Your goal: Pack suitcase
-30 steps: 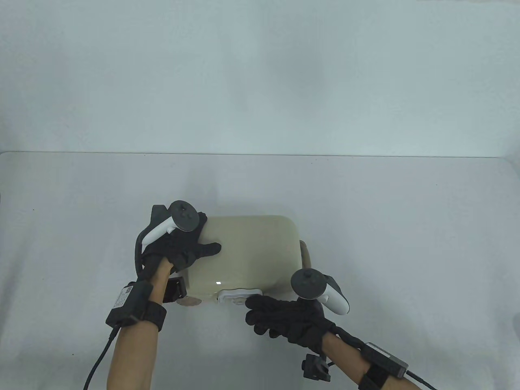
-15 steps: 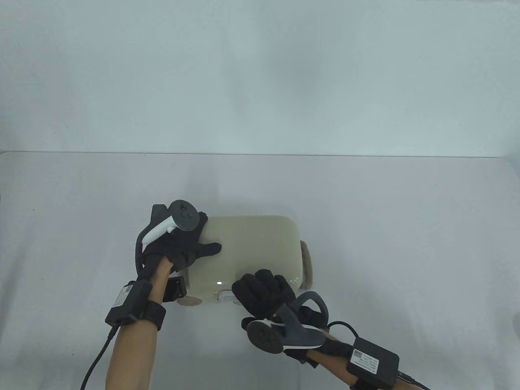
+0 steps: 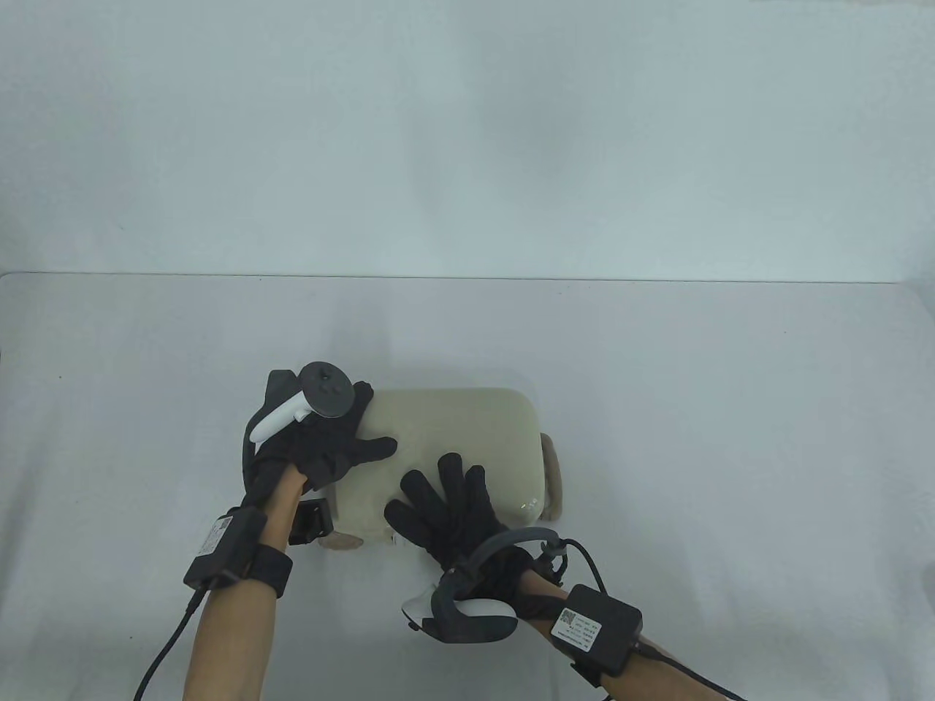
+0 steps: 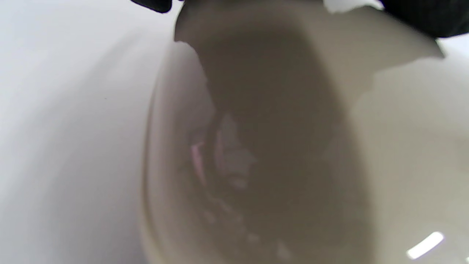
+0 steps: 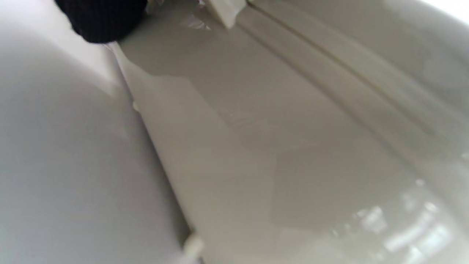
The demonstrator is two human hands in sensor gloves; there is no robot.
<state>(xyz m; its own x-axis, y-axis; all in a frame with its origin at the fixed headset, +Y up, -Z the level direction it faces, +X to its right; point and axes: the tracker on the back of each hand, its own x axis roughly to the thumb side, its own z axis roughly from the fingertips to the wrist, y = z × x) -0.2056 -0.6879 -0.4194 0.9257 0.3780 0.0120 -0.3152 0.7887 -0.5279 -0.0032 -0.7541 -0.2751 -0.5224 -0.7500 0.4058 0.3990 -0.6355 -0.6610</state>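
A closed cream hard-shell suitcase (image 3: 467,431) lies flat on the white table (image 3: 657,380). My left hand (image 3: 332,445) rests on the lid's left end, thumb stretched to the right across the shell. My right hand (image 3: 445,504) lies palm down on the near part of the lid with its fingers straight and spread, covering the white latch at the front edge. Up close in the left wrist view the glossy suitcase shell (image 4: 403,146) is blurred, with gloved fingers (image 4: 421,18) at the top. The suitcase side (image 5: 293,146), a bit of white latch (image 5: 225,9) and one fingertip (image 5: 102,18) appear in the right wrist view.
A tan carry handle (image 3: 553,475) sticks out at the suitcase's right end. A small tan wheel (image 3: 343,542) shows at its near left corner. Cables trail from both wrist boxes toward the bottom edge.
My right hand has turned over and moved from the latch at the front edge up onto the lid, fingers spreading flat. The left hand and the suitcase have stayed put.
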